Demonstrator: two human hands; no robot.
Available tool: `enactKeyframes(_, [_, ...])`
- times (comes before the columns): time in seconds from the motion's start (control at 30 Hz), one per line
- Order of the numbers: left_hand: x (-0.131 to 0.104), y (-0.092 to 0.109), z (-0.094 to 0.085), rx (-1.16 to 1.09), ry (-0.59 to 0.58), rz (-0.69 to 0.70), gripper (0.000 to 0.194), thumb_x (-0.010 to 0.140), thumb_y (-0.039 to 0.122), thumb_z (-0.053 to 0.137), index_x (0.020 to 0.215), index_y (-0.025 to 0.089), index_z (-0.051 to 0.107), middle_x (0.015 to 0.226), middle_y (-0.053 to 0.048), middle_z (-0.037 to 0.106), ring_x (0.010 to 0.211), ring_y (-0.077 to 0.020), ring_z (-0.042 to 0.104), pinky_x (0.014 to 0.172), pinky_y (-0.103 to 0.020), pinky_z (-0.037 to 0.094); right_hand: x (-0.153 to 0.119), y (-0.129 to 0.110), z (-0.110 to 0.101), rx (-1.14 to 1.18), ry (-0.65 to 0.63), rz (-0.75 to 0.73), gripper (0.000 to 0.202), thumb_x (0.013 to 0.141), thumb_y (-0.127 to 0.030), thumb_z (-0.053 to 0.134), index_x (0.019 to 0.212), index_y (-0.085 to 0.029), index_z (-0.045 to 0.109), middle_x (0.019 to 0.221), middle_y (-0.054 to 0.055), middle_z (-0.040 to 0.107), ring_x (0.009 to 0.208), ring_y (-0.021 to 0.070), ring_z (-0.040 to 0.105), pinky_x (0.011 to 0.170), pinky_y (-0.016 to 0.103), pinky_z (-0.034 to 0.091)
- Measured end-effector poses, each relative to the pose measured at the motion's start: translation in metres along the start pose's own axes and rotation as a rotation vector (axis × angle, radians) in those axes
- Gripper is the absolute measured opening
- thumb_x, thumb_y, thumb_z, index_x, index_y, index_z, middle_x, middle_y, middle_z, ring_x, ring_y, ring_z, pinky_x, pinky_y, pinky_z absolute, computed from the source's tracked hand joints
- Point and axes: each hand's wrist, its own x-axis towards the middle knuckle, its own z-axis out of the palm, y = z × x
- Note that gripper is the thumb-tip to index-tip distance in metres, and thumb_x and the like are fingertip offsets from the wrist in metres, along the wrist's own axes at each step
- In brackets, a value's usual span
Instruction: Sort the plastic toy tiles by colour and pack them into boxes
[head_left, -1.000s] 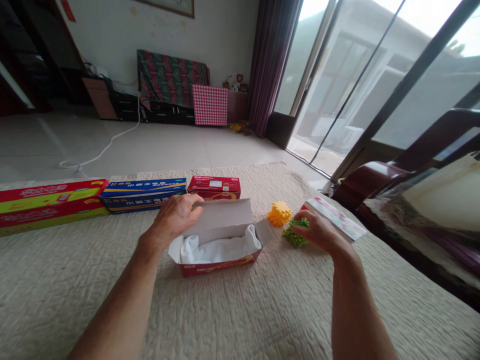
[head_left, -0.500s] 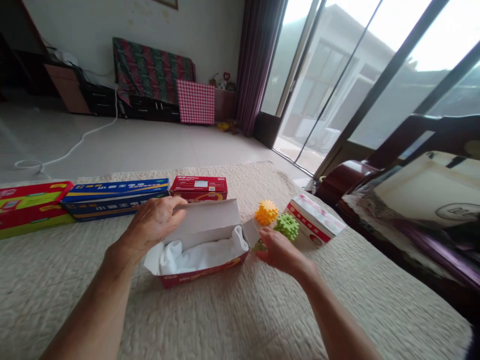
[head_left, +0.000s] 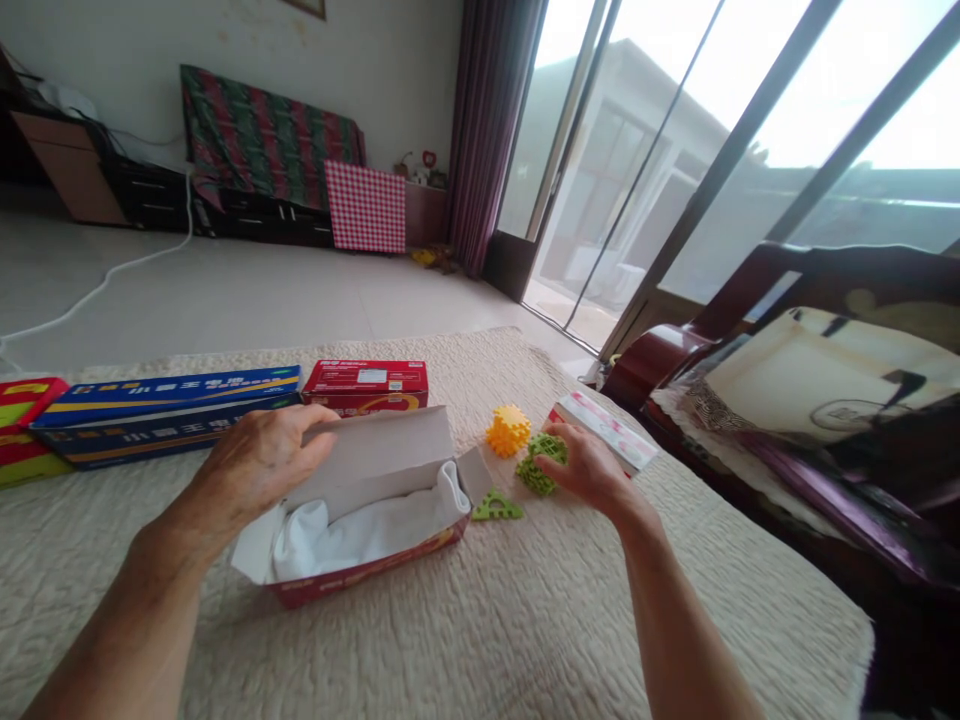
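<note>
In front of me an open red cardboard box (head_left: 375,575) holds a folded white cloth (head_left: 367,535). My left hand (head_left: 259,465) pinches the raised lid (head_left: 397,435) of this box at its left end. My right hand (head_left: 589,465) is closed on a green interlocking toy cube (head_left: 541,465), its thumb across the near side and the other fingers behind. Beside that cube sits a yellow toy cube (head_left: 508,430). A flat green toy piece (head_left: 498,506) lies by the box's right end.
Behind the lid stand a small red box (head_left: 365,384), a long blue box (head_left: 180,410) and a red and green box (head_left: 34,430). A white and red box (head_left: 607,430) lies behind my right hand. Quilted beige cloth (head_left: 525,620) covers the table; a dark wooden chair (head_left: 660,360) stands right.
My right hand has moved from the open box's right flap to the green cube and closed on it. The flat green piece has come into view. My left hand stays on the lid.
</note>
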Motion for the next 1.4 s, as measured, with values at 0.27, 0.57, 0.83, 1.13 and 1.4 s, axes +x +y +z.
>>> enactKeyframes(0.27, [0.001, -0.003, -0.001, -0.017, -0.008, 0.001, 0.042, 0.084, 0.037, 0.042, 0.115, 0.025, 0.069, 0.107, -0.004, 0.074, 0.094, -0.0257, 0.069, 0.085, -0.034, 0.048, -0.002, -0.003, -0.009, 0.016, 0.011, -0.015, 0.034, 0.08, -0.029, 0.06, 0.111, -0.014, 0.065, 0.11, 0.015, 0.071, 0.101, 0.0275, 0.065, 0.089, 0.039, 0.048])
enactKeyframes(0.57, [0.0, -0.011, -0.008, -0.234, 0.059, 0.04, 0.035, 0.082, 0.033, 0.046, 0.096, 0.023, 0.076, 0.091, 0.0, 0.077, 0.08, -0.0179, 0.069, 0.075, -0.025, 0.049, -0.026, -0.098, -0.043, 0.407, 0.035, -0.499, 0.036, 0.081, -0.024, 0.062, 0.117, -0.023, 0.06, 0.127, 0.008, 0.061, 0.109, 0.0217, 0.06, 0.092, 0.037, 0.05])
enactKeyframes(0.83, [-0.002, -0.008, -0.008, -0.316, 0.086, 0.063, 0.032, 0.081, 0.025, 0.047, 0.095, 0.021, 0.076, 0.09, -0.002, 0.077, 0.082, -0.0186, 0.069, 0.075, -0.028, 0.048, -0.014, -0.177, 0.0, 0.346, -0.381, -0.729, 0.031, 0.075, -0.017, 0.065, 0.105, -0.021, 0.063, 0.11, 0.005, 0.068, 0.098, 0.0184, 0.061, 0.089, 0.03, 0.046])
enactKeyframes(1.13, [-0.004, -0.005, -0.011, -0.357, 0.101, 0.085, 0.03, 0.081, 0.019, 0.048, 0.092, 0.02, 0.076, 0.092, -0.004, 0.077, 0.087, -0.0183, 0.069, 0.078, -0.029, 0.047, -0.02, -0.175, 0.012, 0.329, -0.389, -0.661, 0.025, 0.076, -0.018, 0.065, 0.1, -0.025, 0.065, 0.1, 0.002, 0.071, 0.091, 0.0185, 0.062, 0.083, 0.03, 0.046])
enactKeyframes(1.4, [-0.004, -0.003, -0.01, -0.345, 0.11, 0.092, 0.03, 0.08, 0.019, 0.048, 0.088, 0.019, 0.077, 0.083, -0.005, 0.076, 0.078, -0.0175, 0.067, 0.076, -0.03, 0.047, -0.015, -0.172, 0.015, 0.229, -0.413, -0.511, 0.009, 0.077, -0.015, 0.058, 0.076, -0.021, 0.066, 0.07, 0.0, 0.067, 0.06, 0.0111, 0.056, 0.056, 0.023, 0.038])
